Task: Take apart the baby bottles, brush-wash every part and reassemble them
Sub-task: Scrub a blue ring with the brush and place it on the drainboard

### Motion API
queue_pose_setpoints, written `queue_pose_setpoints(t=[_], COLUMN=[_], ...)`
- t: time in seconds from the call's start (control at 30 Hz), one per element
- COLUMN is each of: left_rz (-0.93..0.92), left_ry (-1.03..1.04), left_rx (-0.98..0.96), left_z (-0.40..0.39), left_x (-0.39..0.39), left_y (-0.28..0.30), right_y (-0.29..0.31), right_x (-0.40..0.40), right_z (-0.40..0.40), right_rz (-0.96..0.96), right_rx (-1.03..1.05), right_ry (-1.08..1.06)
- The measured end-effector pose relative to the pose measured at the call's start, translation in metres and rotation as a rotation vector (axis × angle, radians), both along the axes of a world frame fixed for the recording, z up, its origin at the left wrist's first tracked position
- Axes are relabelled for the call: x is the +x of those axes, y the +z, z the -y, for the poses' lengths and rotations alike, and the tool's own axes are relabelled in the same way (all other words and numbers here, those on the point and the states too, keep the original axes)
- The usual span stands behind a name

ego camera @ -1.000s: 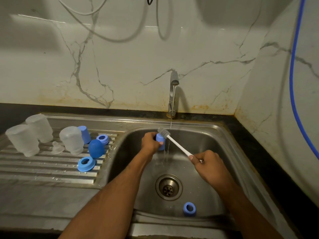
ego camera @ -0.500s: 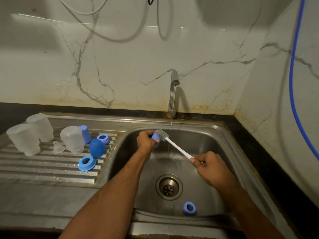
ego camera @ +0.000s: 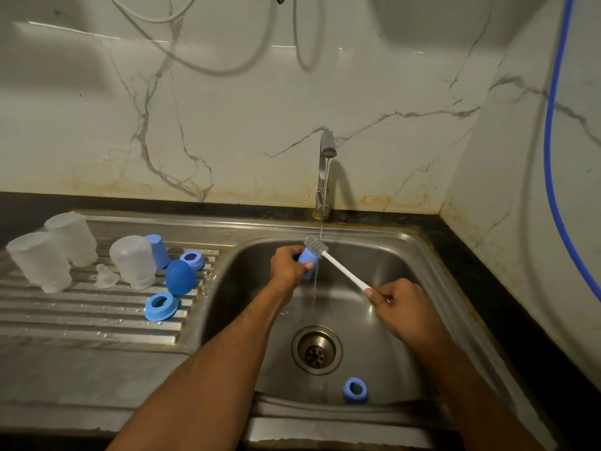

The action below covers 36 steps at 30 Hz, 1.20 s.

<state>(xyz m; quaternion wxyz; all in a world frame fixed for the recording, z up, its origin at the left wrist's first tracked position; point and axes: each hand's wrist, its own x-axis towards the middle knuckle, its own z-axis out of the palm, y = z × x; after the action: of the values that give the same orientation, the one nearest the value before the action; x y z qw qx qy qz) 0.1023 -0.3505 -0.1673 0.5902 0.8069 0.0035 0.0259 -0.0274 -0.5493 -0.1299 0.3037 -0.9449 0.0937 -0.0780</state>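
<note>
Now, over the stainless steel sink basin (ego camera: 406,320): left hand (ego camera: 287,266) curls fingers and thumb round a small blue plastic bottle cap (ego camera: 307,257), held under the thin stream from the metal tap (ego camera: 325,164). Right hand (ego camera: 400,307) grips the white handle of a grey-bristled bottle brush (ego camera: 344,271); bristle head touches the cap's upper end. One blue plastic collar ring (ego camera: 355,389) lies on the basin floor, near the drain (ego camera: 316,350).
</note>
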Motion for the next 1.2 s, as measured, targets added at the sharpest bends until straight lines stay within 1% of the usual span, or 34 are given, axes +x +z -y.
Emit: queue_pose_setpoints(t=[0.13,0.23,0.33,0.4,0.5,0.7,0.8,0.93,1.07,1.2], left_rz=[0.020,-0.011,0.014,0.045,0.044,0.138,0.163,0.186,0.197,0.159], left_ry=[-0.003,0.020,0.014,0.004,0.003,-0.023,0.006,-0.012,-0.036,-0.021], left_rx=[0.023,0.011,0.056,0.143,0.267,0.327,0.371,0.376,0.369,0.347], left_z=[0.001,0.003,0.001,-0.001,0.005,0.013,0.006,0.013,0.022,0.019], left_x=[0.001,0.002,0.004,0.001,-0.008,0.005,0.007,0.011,0.007,0.006], left_y=[-0.007,-0.010,-0.009,-0.018,-0.036,-0.008,-0.015,-0.016,-0.020,-0.030], right_y=[0.001,0.004,0.005,-0.002,-0.014,0.001,0.002,0.009,0.007,0.000], right_x=[-0.004,-0.011,-0.004,0.001,-0.001,0.010,0.012,0.015,0.010,0.007], right_z=[-0.011,0.006,0.016,0.015,0.017,0.018,0.014,0.015,0.015,0.014], right_rz=[-0.007,-0.043,-0.023,0.013,-0.024,0.022,0.016,0.046,0.057,0.047], right_rx=[0.010,0.078,0.088,0.092,0.032,-0.039,-0.075,-0.045,-0.076,-0.066], right_ry=[0.056,0.054,-0.039,-0.128,-0.197,-0.198,-0.154,-0.152,-0.154,-0.152])
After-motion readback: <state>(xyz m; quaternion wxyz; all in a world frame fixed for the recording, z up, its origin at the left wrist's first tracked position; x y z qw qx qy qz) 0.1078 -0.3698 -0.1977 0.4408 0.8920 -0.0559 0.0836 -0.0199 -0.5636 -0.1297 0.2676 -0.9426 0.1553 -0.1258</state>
